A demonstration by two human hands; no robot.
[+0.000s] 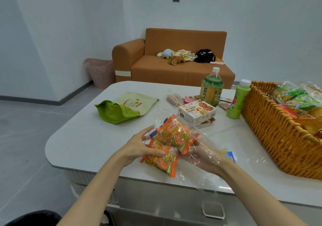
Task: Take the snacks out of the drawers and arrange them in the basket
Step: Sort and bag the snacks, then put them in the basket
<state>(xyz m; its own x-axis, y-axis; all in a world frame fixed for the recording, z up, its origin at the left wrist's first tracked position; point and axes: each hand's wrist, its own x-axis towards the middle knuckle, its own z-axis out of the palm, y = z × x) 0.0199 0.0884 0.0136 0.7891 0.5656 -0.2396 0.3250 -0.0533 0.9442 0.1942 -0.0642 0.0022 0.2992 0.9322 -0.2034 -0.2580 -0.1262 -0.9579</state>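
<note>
Nearest the camera: two bare forearms reach in from 6 o'clock over the near edge of the white surface. Left hand grips two orange snack packets, with the thumb laid across the lower one and the fingers curved along the left edge of the upper one. A clear plastic bag is draped about the packets; how far each sits inside it cannot be determined. Right hand lies under the bag's film at 3 o'clock of the packets, fingertips at the upper packet's right end. Glare on the film prevents a finding on whether it grips or only supports.

Wicker basket stands at 3 o'clock on the surface and runs off the right edge of view. It holds green, red and yellow wrapped snacks. A blue and yellow packet lies flat between the right hand and the basket.

At 12 o'clock of the hands, a biscuit box is stacked on a second flat box. Beyond it a large green bottle stands upright. A smaller green bottle stands upright just beside the basket's end wall. Small wrapped bars lie at 9 o'clock of the large bottle. At 11 o'clock of the hands, a green pouch lies on its side.

Background, 12 o'clock: an orange sofa carries plush toys and a black bag. A pink bin stands at 9 o'clock of the sofa.
</note>
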